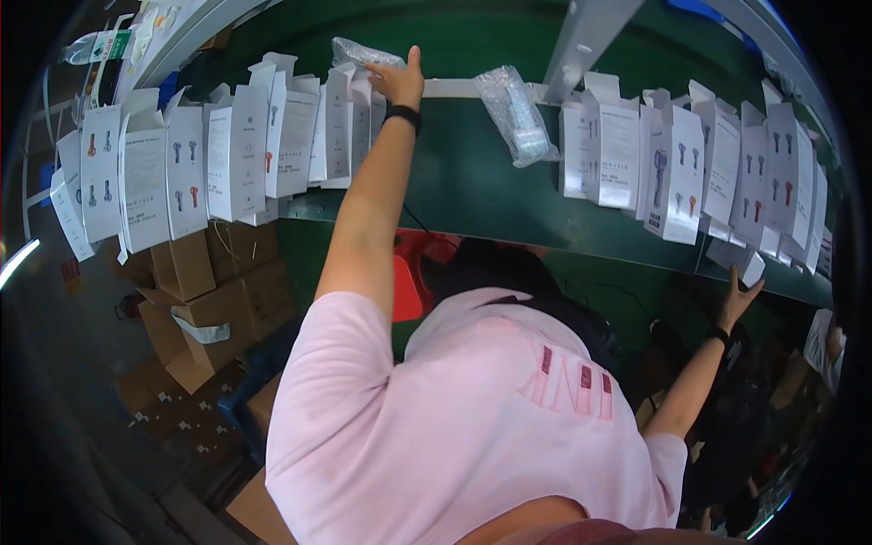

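My left hand (400, 82) reaches to the far side of the bench, thumb apart and fingers stretched leftward against a bubble-wrapped item (363, 53). It is beside the end of a row of tall white printed cartons (295, 136) with raised top flaps. Low at the bench's right front edge, my right hand (738, 298) has its thumb and forefinger around the end of a white carton (751, 269). Most of that carton is hidden beneath the right row of upright cartons (672, 173). Another bubble-wrapped item (516, 116) lies between the rows.
The dark green bench (472, 182) has a grey metal post (586, 50) at its back. A red stool (409, 282) stands below the front edge. Brown cardboard boxes (213, 336) are stacked on the floor at left. A white plastic bag (825, 345) hangs far right.
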### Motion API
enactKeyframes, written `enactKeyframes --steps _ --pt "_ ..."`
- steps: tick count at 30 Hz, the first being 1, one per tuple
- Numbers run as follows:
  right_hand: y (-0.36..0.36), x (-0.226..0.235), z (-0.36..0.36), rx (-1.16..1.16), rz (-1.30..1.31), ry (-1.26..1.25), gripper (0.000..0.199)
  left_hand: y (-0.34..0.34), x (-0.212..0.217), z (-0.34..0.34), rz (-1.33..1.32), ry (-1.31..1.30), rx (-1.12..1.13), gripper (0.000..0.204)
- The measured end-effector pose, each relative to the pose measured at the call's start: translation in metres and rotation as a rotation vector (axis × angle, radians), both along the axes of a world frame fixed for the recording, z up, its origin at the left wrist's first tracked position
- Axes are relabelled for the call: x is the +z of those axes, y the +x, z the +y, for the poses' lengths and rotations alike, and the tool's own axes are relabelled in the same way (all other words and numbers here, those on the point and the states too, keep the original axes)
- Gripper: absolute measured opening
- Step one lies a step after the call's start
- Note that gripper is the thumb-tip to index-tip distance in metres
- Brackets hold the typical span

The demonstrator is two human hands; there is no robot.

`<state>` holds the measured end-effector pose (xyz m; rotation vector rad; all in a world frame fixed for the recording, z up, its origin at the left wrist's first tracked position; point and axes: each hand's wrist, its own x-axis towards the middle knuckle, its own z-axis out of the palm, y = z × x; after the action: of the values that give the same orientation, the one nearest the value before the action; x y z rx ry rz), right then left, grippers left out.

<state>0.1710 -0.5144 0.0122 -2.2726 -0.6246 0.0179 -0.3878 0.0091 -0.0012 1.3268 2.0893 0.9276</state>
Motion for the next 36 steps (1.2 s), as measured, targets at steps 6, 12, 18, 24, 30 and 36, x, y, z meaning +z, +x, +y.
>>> enactKeyframes --steps 6,12,18,24,30,36 --pt "0.004 0.045 -0.068 0.011 0.311 -0.638 0.059 0.028 -0.025 0.039 0.399 -0.250 0.190 0.077" --pt "-0.167 0.195 0.063 0.304 1.121 -1.001 0.033 0.011 -0.042 0.019 0.224 0.301 -0.239 0.030" --pt "-0.279 0.273 0.192 0.999 0.901 -0.408 0.063 -0.002 0.080 -0.108 -0.089 0.592 -0.600 0.027" --pt "-0.342 0.269 0.291 1.183 0.060 0.329 0.086 -0.039 0.178 -0.211 -1.101 0.210 -0.817 0.028" --pt "-0.384 0.285 0.293 1.332 -0.395 0.518 0.029 -0.053 0.196 -0.241 -1.865 -0.173 -0.656 0.031" --pt "-0.425 0.282 0.288 1.248 -0.302 0.532 0.038 -0.061 0.196 -0.251 -2.128 -0.302 -0.493 0.032"
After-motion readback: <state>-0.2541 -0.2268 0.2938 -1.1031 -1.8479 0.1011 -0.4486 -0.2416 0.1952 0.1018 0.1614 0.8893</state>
